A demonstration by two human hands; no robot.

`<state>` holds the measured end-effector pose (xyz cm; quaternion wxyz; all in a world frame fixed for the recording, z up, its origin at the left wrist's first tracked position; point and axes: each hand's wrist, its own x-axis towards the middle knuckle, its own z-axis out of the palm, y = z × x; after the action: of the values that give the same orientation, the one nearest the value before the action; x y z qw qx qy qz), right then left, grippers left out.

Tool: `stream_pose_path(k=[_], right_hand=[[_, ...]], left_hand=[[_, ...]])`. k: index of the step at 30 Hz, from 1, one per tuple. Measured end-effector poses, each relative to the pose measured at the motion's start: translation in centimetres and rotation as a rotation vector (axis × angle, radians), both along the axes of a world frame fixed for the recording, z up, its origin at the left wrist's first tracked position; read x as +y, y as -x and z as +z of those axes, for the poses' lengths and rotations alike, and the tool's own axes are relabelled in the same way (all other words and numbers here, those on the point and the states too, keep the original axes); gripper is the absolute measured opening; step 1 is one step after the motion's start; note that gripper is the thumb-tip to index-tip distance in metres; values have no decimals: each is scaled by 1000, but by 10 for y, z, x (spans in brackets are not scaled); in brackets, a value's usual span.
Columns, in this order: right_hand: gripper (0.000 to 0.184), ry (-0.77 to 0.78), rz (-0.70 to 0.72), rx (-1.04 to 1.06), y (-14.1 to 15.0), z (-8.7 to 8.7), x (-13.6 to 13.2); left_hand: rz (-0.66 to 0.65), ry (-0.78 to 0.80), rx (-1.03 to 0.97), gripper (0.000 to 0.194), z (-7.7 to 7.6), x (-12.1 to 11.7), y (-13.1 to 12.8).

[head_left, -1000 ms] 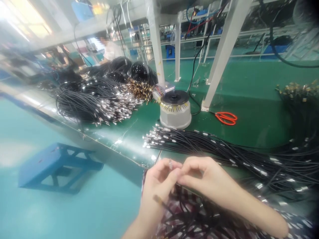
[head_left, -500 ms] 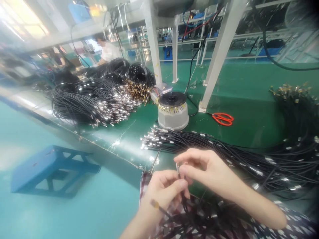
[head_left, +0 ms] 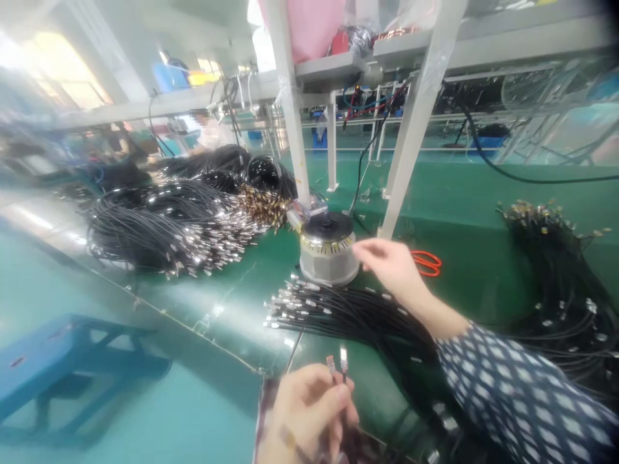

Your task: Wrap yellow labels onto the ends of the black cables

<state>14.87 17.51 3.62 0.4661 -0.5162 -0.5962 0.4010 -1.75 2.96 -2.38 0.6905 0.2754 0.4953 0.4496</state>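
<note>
Silvery metal caps one of the two cable ends (head_left: 343,358) poking up from the person's left hand (head_left: 316,406), low in front of the body; the other tip looks duller and reddish. Thumb and fingers press together around the thin black leads, and a blurred brownish tip crosses the back of that hand.

Up ahead, the right hand (head_left: 393,265) reaches out to the round dispenser (head_left: 329,263), fingertips drawn close at its side; I can't tell whether they pinch anything. The dispenser has a pale faceted body, a flat glossy black top and yellow marks around the rim.

Just below it on the smooth green bench (head_left: 467,225) stretches a bundle of black cables (head_left: 338,308) with shiny ends, partly hidden by the right forearm. That arm also covers part of the red-handled scissors (head_left: 426,260). White metal legs (head_left: 420,129) rise behind the dispenser. Coiled cables (head_left: 140,222) pile up at left, a blue stool (head_left: 58,361) beyond the bench edge. Farther back, a blue bin (head_left: 488,144) holds something dark, too blurred to make out.
</note>
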Motion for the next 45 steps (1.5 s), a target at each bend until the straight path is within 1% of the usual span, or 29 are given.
stream_pose_path(k=[1, 3, 5, 7, 10, 13, 16, 20, 23, 27, 30, 33, 35, 38, 40, 42, 45], right_hand=[[29, -18, -62, -7, -1, -1, 15], [32, -26, -127, -31, 1, -5, 37], [31, -30, -149, -64, 4, -8, 47], [24, -66, -171, -108, 8, -8, 46], [12, -177, -215, -187, 12, -2, 34], [10, -260, -235, -222, 14, 3, 24], [15, -257, -224, -188, 18, 0, 23], [23, -209, -179, -113, 26, -12, 30], [17, -196, -168, -90, 32, -15, 33], [8, -209, -151, -128, 34, -6, 32], [9, -235, -114, -155, 34, 4, 21], [11, -239, -27, -130, 29, 12, -1], [13, -134, 104, -51, 21, 14, -22], [14, 185, 329, 65, 4, 9, -54], [15, 341, 399, 78, -8, 2, -73], [18, 409, 434, 52, -16, -5, -87], [19, 374, 474, -14, -20, -10, -100]], left_hand=[[-1, -1, -2, 47, 0, 1, 0], [-1, -3, -6, 48, 0, 3, 0], [-1, 2, -10, 48, 0, 4, 0], [-4, 5, -15, 48, -1, 4, 0], [-4, 3, -18, 49, -1, 4, 1], [3, -5, -30, 47, -1, 4, 1], [-1, -2, -42, 47, -2, 3, 1], [4, 2, -50, 48, -2, 1, 1], [16, 2, -57, 47, -1, 0, 1], [37, 10, -62, 47, 3, -2, 1], [56, 16, -65, 46, 7, -4, 0], [58, 16, -63, 44, 9, -4, 0], [54, 23, -61, 41, 10, -4, 0], [43, 33, -57, 38, 13, -5, -1], [37, 26, -56, 37, 15, -6, -2], [40, 20, -49, 35, 19, -7, -4], [44, 18, -29, 33, 25, -8, -7]])
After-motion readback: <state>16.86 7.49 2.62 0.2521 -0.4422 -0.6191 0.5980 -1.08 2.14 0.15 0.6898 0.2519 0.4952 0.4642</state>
